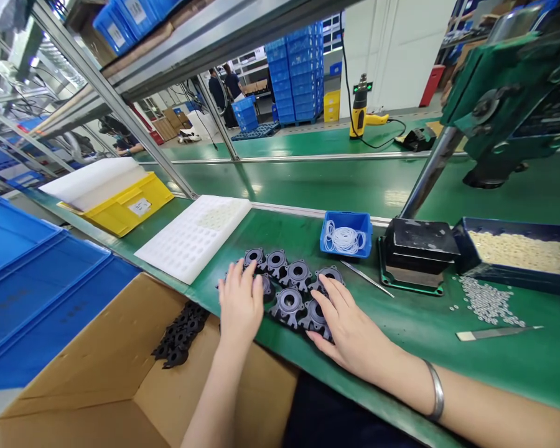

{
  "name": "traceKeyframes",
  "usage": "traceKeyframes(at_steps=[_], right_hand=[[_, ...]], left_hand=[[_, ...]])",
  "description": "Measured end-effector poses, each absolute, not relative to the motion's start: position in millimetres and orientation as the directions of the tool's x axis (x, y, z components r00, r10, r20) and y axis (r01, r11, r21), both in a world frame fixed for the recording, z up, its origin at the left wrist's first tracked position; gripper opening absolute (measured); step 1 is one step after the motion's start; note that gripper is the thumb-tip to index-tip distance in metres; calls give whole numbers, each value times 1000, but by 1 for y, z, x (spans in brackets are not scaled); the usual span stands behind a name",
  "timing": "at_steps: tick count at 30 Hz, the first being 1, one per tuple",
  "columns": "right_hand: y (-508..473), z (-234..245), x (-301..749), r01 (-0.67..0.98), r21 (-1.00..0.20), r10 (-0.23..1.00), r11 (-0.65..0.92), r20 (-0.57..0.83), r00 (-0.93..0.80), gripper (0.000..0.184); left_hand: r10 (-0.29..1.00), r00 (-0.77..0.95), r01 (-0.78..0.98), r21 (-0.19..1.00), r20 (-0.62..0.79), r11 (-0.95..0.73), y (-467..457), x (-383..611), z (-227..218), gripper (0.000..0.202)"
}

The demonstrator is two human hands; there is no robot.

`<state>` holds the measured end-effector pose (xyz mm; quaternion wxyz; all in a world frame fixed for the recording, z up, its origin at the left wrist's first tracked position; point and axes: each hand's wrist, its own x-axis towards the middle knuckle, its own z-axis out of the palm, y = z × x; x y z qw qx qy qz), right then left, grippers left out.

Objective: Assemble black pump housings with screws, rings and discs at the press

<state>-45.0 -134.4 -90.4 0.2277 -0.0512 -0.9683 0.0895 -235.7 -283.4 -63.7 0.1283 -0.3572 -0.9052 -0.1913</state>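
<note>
Two rows of black round plastic housings (290, 301), each with a hole in the middle, lie close together on the green bench. My left hand (241, 300) rests with outstretched fingers on the left end of the group, hiding part of it. At the right end, my right hand (343, 320) touches the housings with its fingers stretched and the thumb apart along the near side. Beyond them stands a small blue bin (346, 234) of white rings. Metal tweezers (368, 279) lie right of the group.
Below the bench edge is an open cardboard box (98, 348) with more black parts (181, 333). A white foam tray (193, 236) lies left, beside a yellow bin (126, 205). Right are a green press (508, 106), small loose rings (488, 302), a second pair of tweezers (499, 333) and a dark bin (518, 277).
</note>
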Motion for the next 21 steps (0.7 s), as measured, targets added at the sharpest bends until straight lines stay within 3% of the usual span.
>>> traceKeyframes(at_steps=[8, 17, 19, 21], right_hand=[[-137, -96, -45, 68, -231, 163, 970, 425, -890, 59], [-131, -91, -43, 26, -207, 115, 978, 433, -894, 63], [-134, -84, -34, 12, -172, 91, 985, 461, -883, 70], [-142, -81, -22, -48, -137, 33, 989, 537, -843, 67]], left_hand=[[718, -647, 763, 224, 259, 607, -283, -314, -63, 47], [720, -662, 745, 277, 207, 606, -275, -305, -65, 44], [717, -648, 754, 345, 257, 559, -283, -310, -60, 44], [626, -665, 742, 460, 408, 488, -302, -320, -54, 43]])
